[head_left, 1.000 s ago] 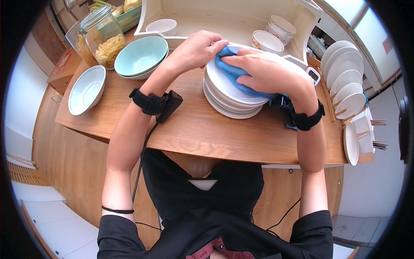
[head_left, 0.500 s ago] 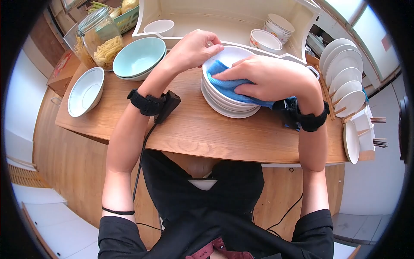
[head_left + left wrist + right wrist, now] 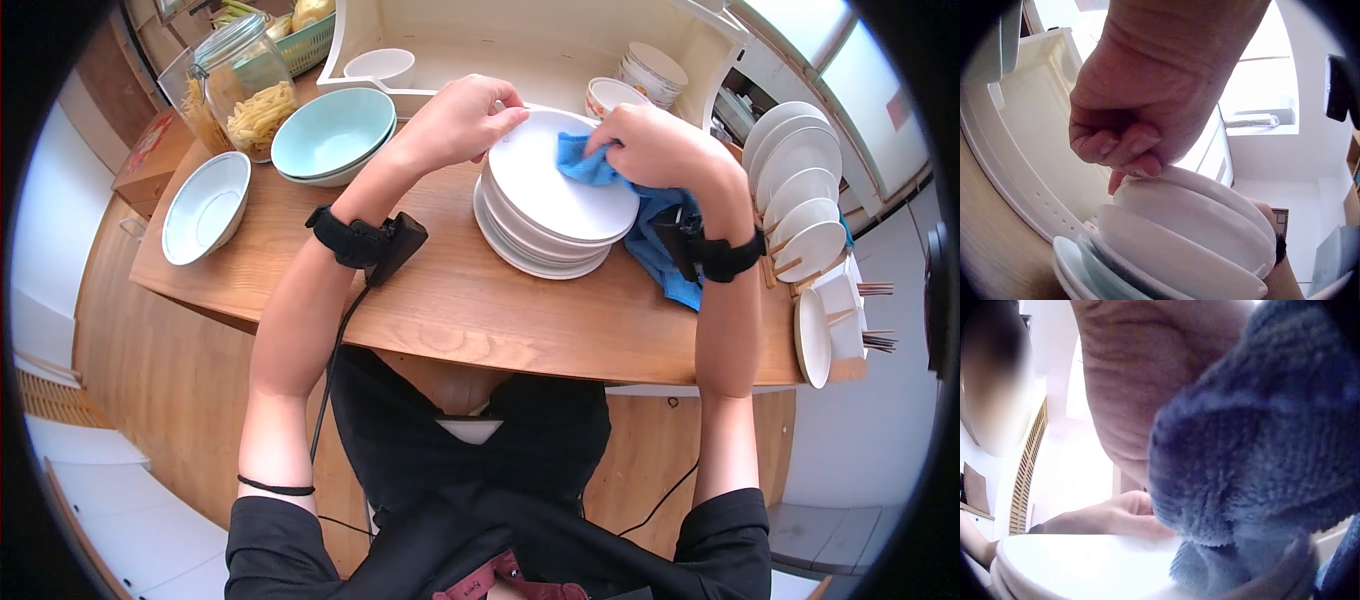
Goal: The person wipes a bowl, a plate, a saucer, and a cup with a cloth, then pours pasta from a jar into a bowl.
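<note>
On the wooden table point(image 3: 450, 325), left hand point(image 3: 455, 120) pinches top white plate point(image 3: 535, 185) by its rim, likely for steadiness; right hand point(image 3: 670, 150), apart, grips blue cloth point(image 3: 588, 170) against it.

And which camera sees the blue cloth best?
The head view: it shows the cloth from the right hand down past the plates, though a black gadget covers some. The right wrist view is closer, but the cloth runs off its edge. The left wrist view doesn't show it.

The head camera looks down from high up, white dishes point(image 3: 535, 185) near 1 o'clock; both wrist cameras look sideways, very close, same white dishes near 6 o'clock.
</note>
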The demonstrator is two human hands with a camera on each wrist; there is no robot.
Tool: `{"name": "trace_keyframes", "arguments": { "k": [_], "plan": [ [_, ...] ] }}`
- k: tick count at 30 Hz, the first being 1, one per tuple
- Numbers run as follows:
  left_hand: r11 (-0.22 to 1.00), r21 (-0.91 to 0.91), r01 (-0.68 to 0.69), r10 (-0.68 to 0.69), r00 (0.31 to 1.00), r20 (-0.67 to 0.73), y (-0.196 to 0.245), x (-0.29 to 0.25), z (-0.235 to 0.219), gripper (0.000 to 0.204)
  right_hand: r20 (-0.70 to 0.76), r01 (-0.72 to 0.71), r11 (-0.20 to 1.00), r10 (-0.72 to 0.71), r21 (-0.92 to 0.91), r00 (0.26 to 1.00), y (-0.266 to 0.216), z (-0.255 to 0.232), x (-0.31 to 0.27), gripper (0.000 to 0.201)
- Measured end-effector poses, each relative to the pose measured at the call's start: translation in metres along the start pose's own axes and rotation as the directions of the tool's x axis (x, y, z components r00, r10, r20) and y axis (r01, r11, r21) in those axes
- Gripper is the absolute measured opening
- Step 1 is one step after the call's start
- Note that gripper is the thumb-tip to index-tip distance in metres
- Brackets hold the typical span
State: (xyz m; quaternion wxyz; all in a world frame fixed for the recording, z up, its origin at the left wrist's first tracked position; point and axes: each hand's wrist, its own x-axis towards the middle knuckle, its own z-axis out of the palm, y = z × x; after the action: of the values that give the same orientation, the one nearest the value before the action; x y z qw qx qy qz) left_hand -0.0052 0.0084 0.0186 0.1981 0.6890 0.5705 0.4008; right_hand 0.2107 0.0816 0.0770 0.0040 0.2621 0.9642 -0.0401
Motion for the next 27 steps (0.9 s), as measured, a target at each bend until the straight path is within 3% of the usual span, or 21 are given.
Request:
{"name": "trace_keyframes", "arguments": {
  "k": [3,6,7,9,14,19,27],
  "plan": [
    [1.000,0.027,0.001,-0.001,1.000,0.001,0.002,-0.001,0.002,0.024,-0.058,0.040,0.998,-0.042,-0.042,0.997,-0.017,0.008,0.005,0.029],
    [1.000,0.017,0.018,-0.017,1.000,-0.009,0.001,-0.001,0.002,0.024,-0.024,0.294,0.955,-0.295,-0.027,0.955,-0.029,0.012,0.004,0.035],
    [1.000,0.022,0.016,-0.015,1.000,-0.011,0.001,0.000,0.002,0.023,-0.024,0.293,0.956,-0.294,-0.027,0.955,-0.033,0.010,0.001,0.035],
    [1.000,0.028,0.013,-0.013,1.000,-0.013,-0.001,0.000,0.002,0.023,0.122,0.311,0.947,-0.319,0.075,0.940,-0.042,0.003,-0.005,0.036],
    [1.000,-0.012,0.011,-0.011,1.000,-0.002,-0.003,0.001,0.002,0.024,0.171,0.346,0.934,-0.355,0.086,0.919,-0.044,-0.015,-0.018,0.034],
    [0.999,0.023,0.024,-0.024,1.000,-0.015,0.004,-0.001,-0.002,0.026,0.248,0.154,0.979,-0.183,0.135,0.951,-0.027,-0.021,-0.023,0.034],
    [0.999,0.031,0.041,-0.040,0.999,-0.034,0.004,-0.001,-0.004,0.026,0.081,-0.063,0.992,0.054,0.113,0.995,0.049,-0.032,-0.019,0.035]
  ]
}}
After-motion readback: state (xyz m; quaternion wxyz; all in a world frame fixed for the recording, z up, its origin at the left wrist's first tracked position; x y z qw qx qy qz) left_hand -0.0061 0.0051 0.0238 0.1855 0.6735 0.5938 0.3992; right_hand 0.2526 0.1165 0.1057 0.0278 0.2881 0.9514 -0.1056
